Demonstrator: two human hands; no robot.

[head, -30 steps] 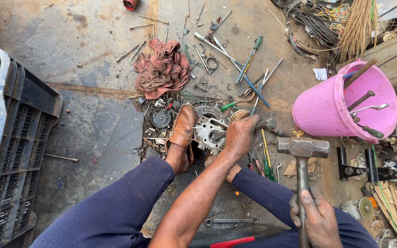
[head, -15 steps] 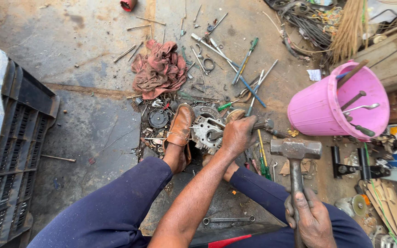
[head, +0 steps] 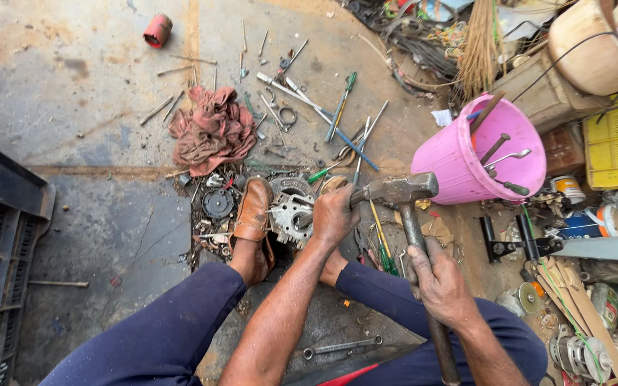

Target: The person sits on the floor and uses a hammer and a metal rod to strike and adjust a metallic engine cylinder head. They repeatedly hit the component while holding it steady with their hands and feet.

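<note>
gripping the handle of a hammer (head: 402,191), the right hand (head: 441,282) holds its steel head just beside the left hand (head: 334,214). the left hand is clenched around something i cannot make out, above a toothed metal part (head: 291,216) on the floor beside a brown shoe (head: 252,211). a pink bucket (head: 459,161) stands near.

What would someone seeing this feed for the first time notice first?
Probably the hammer at centre, gripped low on its handle by the right hand, its head close beside the left hand, which grips something next to a toothed metal part held down by a brown shoe. After that, the bright pink bucket of tools at right and the reddish rag among scattered tools on the floor.
</note>
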